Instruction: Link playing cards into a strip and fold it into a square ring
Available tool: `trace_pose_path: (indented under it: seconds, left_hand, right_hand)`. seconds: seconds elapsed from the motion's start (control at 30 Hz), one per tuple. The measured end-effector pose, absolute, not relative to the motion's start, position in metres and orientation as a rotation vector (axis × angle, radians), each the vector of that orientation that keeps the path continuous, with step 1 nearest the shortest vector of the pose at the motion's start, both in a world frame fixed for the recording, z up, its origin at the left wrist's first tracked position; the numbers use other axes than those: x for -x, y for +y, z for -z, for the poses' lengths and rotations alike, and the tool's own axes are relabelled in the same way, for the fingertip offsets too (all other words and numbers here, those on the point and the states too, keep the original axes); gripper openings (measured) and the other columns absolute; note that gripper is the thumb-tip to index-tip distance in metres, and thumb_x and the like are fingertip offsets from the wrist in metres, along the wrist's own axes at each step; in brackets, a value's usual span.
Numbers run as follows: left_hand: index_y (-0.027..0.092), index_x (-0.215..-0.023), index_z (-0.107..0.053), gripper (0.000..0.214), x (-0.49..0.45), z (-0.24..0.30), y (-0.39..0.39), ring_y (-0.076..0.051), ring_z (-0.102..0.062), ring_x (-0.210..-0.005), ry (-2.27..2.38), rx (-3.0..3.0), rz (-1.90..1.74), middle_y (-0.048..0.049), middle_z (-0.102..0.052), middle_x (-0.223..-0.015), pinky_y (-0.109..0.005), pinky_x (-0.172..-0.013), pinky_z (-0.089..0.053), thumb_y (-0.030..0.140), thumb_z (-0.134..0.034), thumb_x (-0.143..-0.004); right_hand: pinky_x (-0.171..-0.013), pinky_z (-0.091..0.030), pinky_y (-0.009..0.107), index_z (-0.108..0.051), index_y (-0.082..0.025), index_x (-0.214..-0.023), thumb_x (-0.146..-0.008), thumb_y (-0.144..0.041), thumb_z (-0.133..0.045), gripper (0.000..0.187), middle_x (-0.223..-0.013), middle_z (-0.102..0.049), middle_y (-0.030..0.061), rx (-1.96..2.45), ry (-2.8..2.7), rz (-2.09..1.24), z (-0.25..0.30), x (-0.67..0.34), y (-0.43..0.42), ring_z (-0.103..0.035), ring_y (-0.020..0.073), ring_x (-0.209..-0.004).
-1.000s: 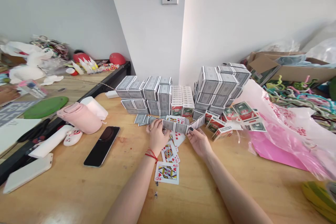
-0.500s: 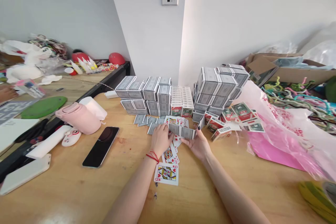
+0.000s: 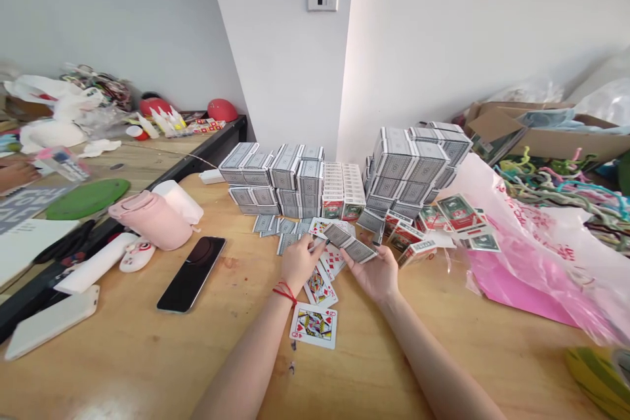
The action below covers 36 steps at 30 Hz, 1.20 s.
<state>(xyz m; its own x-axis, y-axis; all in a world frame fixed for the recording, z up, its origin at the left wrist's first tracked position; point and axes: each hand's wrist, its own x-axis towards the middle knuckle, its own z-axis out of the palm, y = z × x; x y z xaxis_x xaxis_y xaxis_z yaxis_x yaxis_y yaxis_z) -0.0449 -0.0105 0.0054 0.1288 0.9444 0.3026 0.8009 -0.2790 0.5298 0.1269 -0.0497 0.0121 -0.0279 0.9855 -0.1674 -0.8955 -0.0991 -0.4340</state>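
Observation:
A strip of folded playing cards, grey patterned backs facing me, is held between my hands and tilts down to the right. My right hand is closed on its right end, thumb and fingers on either side. My left hand, with a red string bracelet, is pinched at the left end of the strip. Under and between the hands lie face-up playing cards, with a queen of hearts nearest me. Several folded cards lie beyond my left hand.
Blocks built of folded cards line the back, with a taller block at right. Card boxes stand between them; more boxes lie right. A phone, pink pouch and pink plastic bag flank the hands.
The strip of folded cards has tipped, its right end now lower and nearer to me. My right hand has turned with it, and my left hand has shifted slightly.

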Motion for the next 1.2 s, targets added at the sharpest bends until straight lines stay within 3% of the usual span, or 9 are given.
trace_pose_path:
  seconds: [0.23, 0.33, 0.47, 0.63, 0.8, 0.97, 1.1, 1.2]
  left_hand:
    - [0.018, -0.069, -0.049, 0.023, 0.056, 0.002, 0.006, -0.012, -0.049, -0.052, 1.635, -1.515, -1.304, 0.0017, -0.051, -0.057, -0.022, -0.05, -0.034, 0.041, -0.048, -0.076]
    - [0.017, -0.073, -0.05, 0.02, 0.059, 0.005, 0.013, -0.013, -0.053, -0.058, 1.565, -1.325, -1.381, -0.0005, -0.056, -0.063, -0.023, -0.055, -0.039, 0.037, -0.052, -0.074]
    - [0.017, -0.08, -0.05, 0.02, 0.061, 0.01, 0.016, -0.015, -0.058, -0.068, 1.425, -1.228, -1.438, -0.0028, -0.061, -0.07, -0.025, -0.062, -0.043, 0.034, -0.056, -0.072]
    - [0.016, -0.091, -0.054, 0.031, 0.058, 0.011, 0.015, -0.016, -0.06, -0.071, 1.299, -1.175, -1.434, -0.0037, -0.063, -0.076, -0.026, -0.064, -0.045, 0.032, -0.062, -0.066]
    - [0.014, -0.091, -0.059, 0.035, 0.056, 0.01, 0.016, -0.013, -0.058, -0.064, 1.162, -1.015, -1.411, -0.0034, -0.063, -0.077, -0.025, -0.059, -0.046, 0.029, -0.067, -0.061]
    - [0.018, -0.107, -0.054, 0.048, 0.06, 0.01, 0.018, -0.009, -0.054, -0.055, 1.183, -0.886, -1.538, 0.0008, -0.06, -0.074, -0.019, -0.049, -0.041, 0.028, -0.065, -0.061]
    - [0.016, -0.104, -0.057, 0.043, 0.066, 0.009, 0.019, -0.008, -0.053, -0.057, 1.226, -0.869, -1.64, -0.0019, -0.06, -0.08, -0.018, -0.049, -0.04, 0.028, -0.063, -0.063]
    - [0.017, -0.102, -0.058, 0.041, 0.067, 0.007, 0.02, -0.01, -0.057, -0.067, 1.254, -0.853, -1.696, -0.0048, -0.061, -0.091, -0.019, -0.055, -0.043, 0.026, -0.063, -0.063]
  right_hand:
    - [-0.082, -0.045, 0.05, -0.057, -0.027, -0.096, -0.07, -0.039, -0.053, 0.029, -0.095, -0.066, 0.0043, 0.517, -0.372, -1.732, -0.019, -0.125, -0.053, -0.061, 0.0267, -0.093]
    - [-0.088, -0.042, 0.051, -0.054, -0.027, -0.1, -0.067, -0.03, -0.058, 0.033, -0.096, -0.066, 0.0035, 0.515, -0.426, -1.65, -0.016, -0.124, -0.053, -0.061, 0.026, -0.094]
    - [-0.092, -0.04, 0.046, -0.046, -0.031, -0.109, -0.062, -0.015, -0.068, 0.054, -0.09, -0.067, -0.0005, 0.56, -0.481, -1.536, -0.012, -0.119, -0.051, -0.063, 0.0209, -0.09]
    - [-0.086, -0.045, 0.037, -0.04, -0.032, -0.116, -0.057, -0.009, -0.074, 0.072, -0.091, -0.067, -0.0028, 0.675, -0.513, -1.475, -0.006, -0.115, -0.05, -0.063, 0.0155, -0.084]
    - [-0.075, -0.05, 0.032, -0.043, -0.028, -0.117, -0.053, -0.006, -0.075, 0.075, -0.093, -0.067, -0.0023, 0.781, -0.612, -1.43, 0.003, -0.118, -0.048, -0.063, 0.0155, -0.076]
    - [-0.073, -0.051, 0.029, -0.042, -0.028, -0.118, -0.053, -0.004, -0.074, 0.077, -0.09, -0.067, -0.0043, 0.839, -0.63, -1.309, 0.01, -0.122, -0.045, -0.062, 0.0137, -0.077]
    - [-0.071, -0.05, 0.022, -0.047, -0.027, -0.114, -0.057, -0.006, -0.072, 0.066, -0.086, -0.066, -0.0054, 0.89, -0.582, -1.232, 0.015, -0.125, -0.041, -0.061, 0.0109, -0.076]
    - [-0.064, -0.052, 0.025, -0.052, -0.024, -0.108, -0.059, -0.01, -0.071, 0.054, -0.082, -0.066, -0.0028, 0.868, -0.55, -1.29, 0.015, -0.126, -0.039, -0.061, 0.0141, -0.072]
